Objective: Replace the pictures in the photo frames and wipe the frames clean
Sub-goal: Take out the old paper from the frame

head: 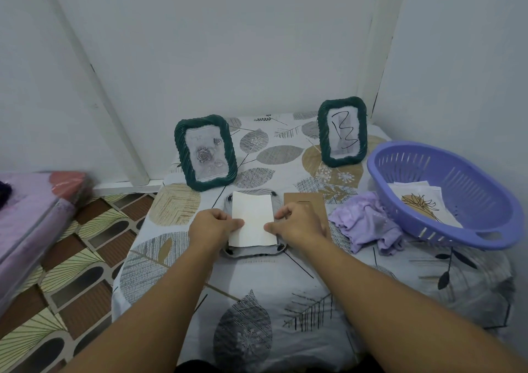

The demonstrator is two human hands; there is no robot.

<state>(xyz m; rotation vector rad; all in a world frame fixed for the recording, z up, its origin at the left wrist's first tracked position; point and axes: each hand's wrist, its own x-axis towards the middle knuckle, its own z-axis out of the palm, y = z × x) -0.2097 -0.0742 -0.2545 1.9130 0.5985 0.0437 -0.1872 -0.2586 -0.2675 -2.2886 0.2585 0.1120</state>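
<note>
Head view: both hands pinching a white card over a face-down frame on the table.

Left hand (215, 227) curled, thumb and fingers pinching card (252, 219) at its left edge; right hand (297, 221) pinching the right edge likewise. Card blank side up, lying over open frame (253, 251), grey back showing around it near table's middle. Brown backing board (309, 201) flat just right of card, partly under right hand. Lilac cloth (366, 221) crumpled beside board, touching purple basket (468, 172) at right edge. Basket tilted, holding paper prints (420, 203), top one with a leaf drawing. Two green frames upright at back: rose frame (204, 152) left, "B" frame (343, 131) right, well apart. Leaf-print tablecloth (257, 301) covering table. Purple mattress (31, 215) on patterned floor (74, 272) at left.
</note>
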